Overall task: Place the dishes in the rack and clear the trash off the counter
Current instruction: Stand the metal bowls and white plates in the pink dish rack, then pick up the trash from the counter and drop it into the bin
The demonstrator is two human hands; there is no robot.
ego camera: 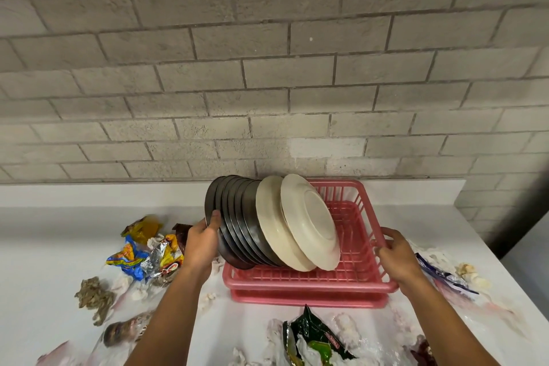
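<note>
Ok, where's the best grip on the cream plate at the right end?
On the cream plate, pinch the top rim from above: it stands on edge in the pink rack, tilted against the next plate, so the upper rim is free and the lower edge is buried.

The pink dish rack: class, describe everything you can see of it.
The pink dish rack looks like plastic, with slatted walls and a lattice floor, sitting on a matching tray on the white counter. Several dark plates and two cream plates stand tilted on edge in its left part. The right hand grips its right rim; the left hand holds the dark plates.
</note>
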